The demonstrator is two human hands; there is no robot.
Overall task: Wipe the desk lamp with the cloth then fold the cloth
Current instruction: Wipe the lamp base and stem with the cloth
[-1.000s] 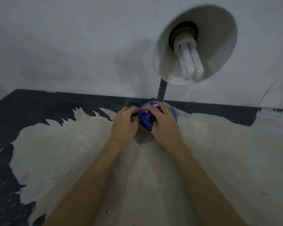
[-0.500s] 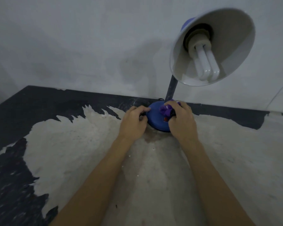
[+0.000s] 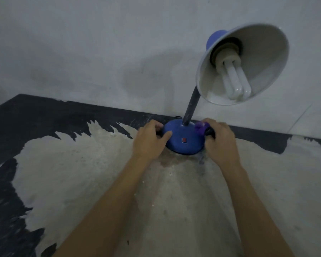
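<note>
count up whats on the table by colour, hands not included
blue: 1, the desk lamp, by its base
purple: 1, the cloth gripped in the right hand
red: 1, the switch on the lamp base
total: 3

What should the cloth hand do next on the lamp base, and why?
Probably sweep the purple cloth, bunched in the right hand, forward across the blue base toward the red switch. The cloth sits only at the base's right rear edge, and the left hand grips the opposite side, steadying the lamp.
</note>
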